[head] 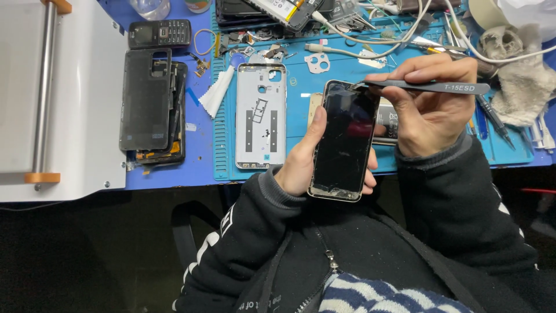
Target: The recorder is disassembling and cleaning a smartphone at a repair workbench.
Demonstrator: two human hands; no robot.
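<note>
One smartphone (344, 142) with a cracked dark screen is held above the near edge of the counter (162, 174), gripped along its edges by the left hand (304, 162). One pair of dark tweezers (428, 87) is pinched in the grip of the right hand (425, 113), the tip set at the phone's far top corner. Both hands are thus clenched on something.

On the blue work mat (301, 110) one silver back frame (261, 116) is laid, just left of the held phone. Further left, one dark back cover (145, 98) is stacked on what seems to be another opened handset. One small keypad phone (159, 33) is seen at the far side. One white machine (55, 98) fills the left. Grey cloths (521, 81) and white cables (370, 40) are heaped at the far right. Two black sleeves are seen near.
</note>
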